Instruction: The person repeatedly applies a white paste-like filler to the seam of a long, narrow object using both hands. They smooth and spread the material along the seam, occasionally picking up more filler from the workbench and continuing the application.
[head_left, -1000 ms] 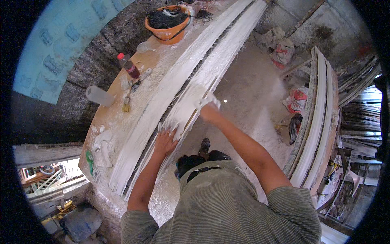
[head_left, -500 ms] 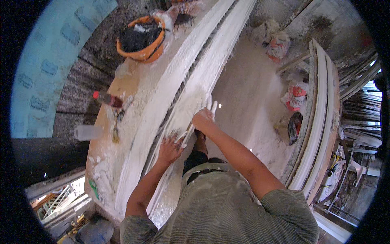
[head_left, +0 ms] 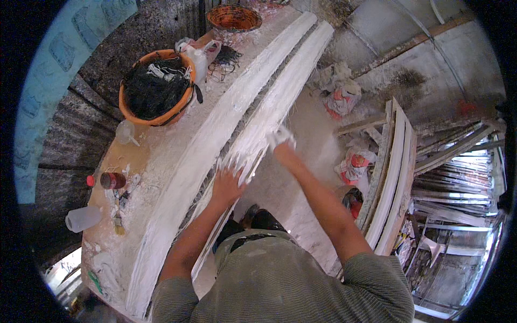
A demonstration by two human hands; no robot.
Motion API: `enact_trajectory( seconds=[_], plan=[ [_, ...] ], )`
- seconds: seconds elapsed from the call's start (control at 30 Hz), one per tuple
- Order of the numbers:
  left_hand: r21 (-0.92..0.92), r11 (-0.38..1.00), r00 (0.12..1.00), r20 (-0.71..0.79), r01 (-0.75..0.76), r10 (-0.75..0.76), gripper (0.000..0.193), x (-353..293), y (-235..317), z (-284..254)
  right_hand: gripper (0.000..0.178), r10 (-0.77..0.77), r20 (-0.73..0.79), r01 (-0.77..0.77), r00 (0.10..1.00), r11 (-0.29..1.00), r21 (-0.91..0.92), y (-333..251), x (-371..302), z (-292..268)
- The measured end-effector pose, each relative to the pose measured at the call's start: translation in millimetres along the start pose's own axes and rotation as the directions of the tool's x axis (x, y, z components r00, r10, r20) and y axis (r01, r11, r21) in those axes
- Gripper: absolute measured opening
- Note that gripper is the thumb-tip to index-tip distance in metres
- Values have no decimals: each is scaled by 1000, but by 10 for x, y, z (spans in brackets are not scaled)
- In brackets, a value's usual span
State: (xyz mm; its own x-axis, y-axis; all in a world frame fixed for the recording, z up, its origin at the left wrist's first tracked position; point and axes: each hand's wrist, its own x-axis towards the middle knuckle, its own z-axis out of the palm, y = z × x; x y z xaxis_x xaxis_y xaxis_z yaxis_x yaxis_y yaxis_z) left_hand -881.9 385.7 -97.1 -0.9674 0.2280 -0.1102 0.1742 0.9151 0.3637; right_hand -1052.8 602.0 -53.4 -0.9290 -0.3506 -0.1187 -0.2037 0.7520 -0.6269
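On the wooden table (head_left: 114,157): two long white fibrous strips (head_left: 272,110), two orange tubs (head_left: 235,19), one red-capped bottle (head_left: 114,180), one paintbrush (head_left: 119,227).

This is a rough, dusty workshop. Its tan wooden table (head_left: 137,148), caked with white residue, carries long white plaster-like strips (head_left: 212,137), an orange plastic bucket (head_left: 183,104) of black stringy material (head_left: 153,94) and a yellow-bristled paintbrush (head_left: 119,227). Left of the table stands a grimy dark wall (head_left: 81,134); right of it, pale powder dusts the grey floor (head_left: 309,129), crumpled white-and-red sacks (head_left: 355,164) lie about, and long thin slats (head_left: 449,185) are stacked farther off.
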Motion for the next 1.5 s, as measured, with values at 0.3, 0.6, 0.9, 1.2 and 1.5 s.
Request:
enact_trajectory(
  seconds=[0.3, 0.6, 0.9, 1.2, 1.5],
  plan=[
    [9, 999, 999, 22, -44, 44, 55, 163, 157, -7, 71, 209, 276, 8, 938, 783, -622, -306, -267, 359],
    [106, 993, 988, -145, -46, 61, 55, 2765, 596, -66, 41, -34, 353, 242, 935, 789, -565, 1013, 1808, -1133],
    [239, 962, 969, 170, 135, -178, 63, 2758, 765, -151, 56, -251, 242, 316, 937, 905, -285, 1159, 1980, -1513],
    [13, 998, 930, 364, -64, 55, 65, 3570, 855, -114, 74, 174, 364, 4, 915, 899, -439, 1381, 2102, -1227],
    [-117, 993, 1000, 20, 13, -10, 62, 3712, 899, -115, 39, 338, 262, -121, 904, 790, -601, 1560, 3307, -2009]
  ],
)
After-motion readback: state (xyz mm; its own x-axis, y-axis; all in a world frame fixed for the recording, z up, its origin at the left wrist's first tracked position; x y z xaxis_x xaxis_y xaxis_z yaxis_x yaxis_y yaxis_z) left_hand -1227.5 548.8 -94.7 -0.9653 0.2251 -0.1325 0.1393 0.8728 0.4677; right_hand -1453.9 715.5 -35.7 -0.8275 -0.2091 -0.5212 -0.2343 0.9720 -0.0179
